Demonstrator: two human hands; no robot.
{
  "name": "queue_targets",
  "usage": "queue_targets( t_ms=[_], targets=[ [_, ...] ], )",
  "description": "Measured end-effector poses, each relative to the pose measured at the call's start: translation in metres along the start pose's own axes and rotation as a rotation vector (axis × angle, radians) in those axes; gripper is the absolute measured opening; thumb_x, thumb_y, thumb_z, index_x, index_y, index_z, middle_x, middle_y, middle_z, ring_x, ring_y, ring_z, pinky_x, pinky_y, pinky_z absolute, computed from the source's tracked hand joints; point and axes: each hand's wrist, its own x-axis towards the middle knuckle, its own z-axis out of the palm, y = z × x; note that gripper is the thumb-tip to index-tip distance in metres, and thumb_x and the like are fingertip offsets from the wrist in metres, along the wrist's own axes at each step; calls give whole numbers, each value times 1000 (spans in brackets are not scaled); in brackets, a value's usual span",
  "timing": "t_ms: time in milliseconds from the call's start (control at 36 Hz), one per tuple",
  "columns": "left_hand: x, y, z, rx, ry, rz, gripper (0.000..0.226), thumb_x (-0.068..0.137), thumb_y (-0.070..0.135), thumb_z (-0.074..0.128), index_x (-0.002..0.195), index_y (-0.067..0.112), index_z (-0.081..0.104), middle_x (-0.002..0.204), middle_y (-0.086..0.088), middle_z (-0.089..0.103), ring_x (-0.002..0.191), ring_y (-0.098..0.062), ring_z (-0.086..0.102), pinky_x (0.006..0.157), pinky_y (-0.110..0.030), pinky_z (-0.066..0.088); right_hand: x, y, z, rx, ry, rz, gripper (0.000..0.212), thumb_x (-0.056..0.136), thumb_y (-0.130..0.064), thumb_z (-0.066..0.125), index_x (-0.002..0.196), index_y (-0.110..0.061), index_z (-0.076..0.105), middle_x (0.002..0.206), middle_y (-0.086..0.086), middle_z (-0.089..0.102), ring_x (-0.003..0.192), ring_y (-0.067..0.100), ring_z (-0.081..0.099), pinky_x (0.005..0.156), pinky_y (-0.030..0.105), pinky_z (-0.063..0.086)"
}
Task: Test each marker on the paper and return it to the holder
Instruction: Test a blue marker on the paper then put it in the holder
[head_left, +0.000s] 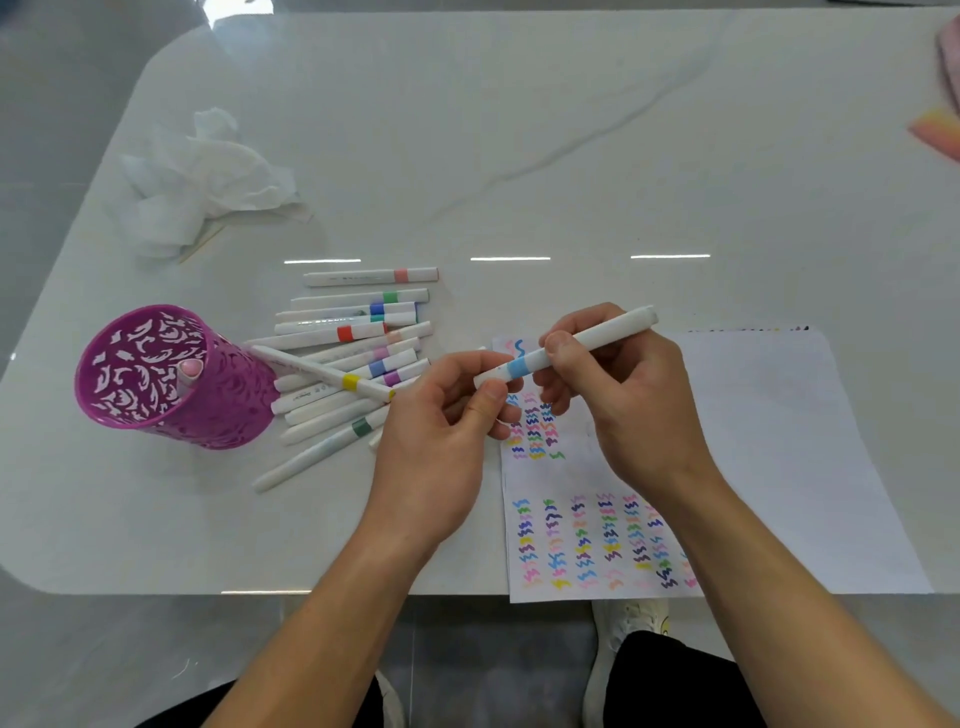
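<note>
Head camera: a marker (571, 344) is held in both hands just above the top left corner of the paper (779, 441). It has a slim white barrel with a light blue band near its lower end, and it is tilted, its far end rising to the right. The left hand (441, 436) pinches the short white end below the band between thumb and fingertips. The right hand (628, 405) grips the barrel above the band, thumb and fingers curled round it. Whether the cap is fully seated cannot be told.

The paper is a white sheet lying on the table (519, 130), with rows of small coloured squiggles down its left part. Just left of the paper lies a loose pile of white markers (353, 358) with coloured bands. Further left of the paper stands a purple cut-out holder (234, 400) with one pink-tipped marker (189, 375) inside. Well beyond the paper's far left lies a crumpled tissue (208, 176).
</note>
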Motion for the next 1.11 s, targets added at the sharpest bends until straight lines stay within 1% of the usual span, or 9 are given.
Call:
queue_targets(
  t_ms=[167,333,556,722,806,889,972,1028,1111],
  targets=[
    [0,3,1,-3,-7,41,15,98,22,58,107,29,66,84,13,73,76,-6,70,68,-14,54,3,-3,-4,58,1,21,14,103,-12,62,92,-5,68,71,8,71,60,21,66,57,29,53],
    [-3,1,-4,-20,35,69,14,95,20,62,106,27,69,78,4,74,70,-10,70,68,-18,57,0,-1,1,133,-40,33,16,103,-10,60,90,-8,69,74,10,72,61,20,67,56,27,53],
    [-3,-2,-5,0,67,99,16,95,18,63,108,18,72,72,2,73,64,-11,69,65,-18,55,-3,6,8,186,-53,62,16,102,-8,60,97,4,67,71,7,70,59,18,64,53,26,50],
    [1,3,-7,6,47,133,15,96,15,63,107,16,72,73,0,72,65,-12,69,64,-18,55,-1,4,6,190,-50,77,17,103,-11,60,99,3,68,73,6,69,62,19,62,55,27,49],
    [0,7,-10,2,51,136,14,95,18,64,106,17,72,77,0,72,69,-13,70,67,-21,56,0,2,8,203,-63,113,16,103,-17,60,102,-3,69,73,5,69,63,19,60,57,27,48],
    [-1,11,-13,-10,82,162,11,93,20,67,103,21,72,79,0,71,71,-16,71,67,-24,57,0,0,9,233,-27,170,18,99,-25,66,112,-12,66,66,1,63,56,15,53,52,22,43],
    [0,15,-18,-8,148,182,10,91,21,70,101,24,72,81,3,71,73,-14,70,68,-27,59,3,0,7,248,14,210,40,93,-33,70,129,-21,57,64,0,57,54,12,45,50,19,40],
    [0,17,-24,-15,200,198,10,90,20,72,100,22,72,82,5,71,76,-16,69,72,-32,60,4,0,5,248,38,217,49,89,-41,71,132,-27,53,64,0,57,54,12,44,50,18,39],
    [1,20,-31,26,259,258,10,92,21,71,102,21,71,88,2,71,81,-23,67,76,-42,59,7,2,1,197,103,216,40,95,-40,69,131,-34,52,63,-3,57,54,12,46,51,18,40]
  ],
)
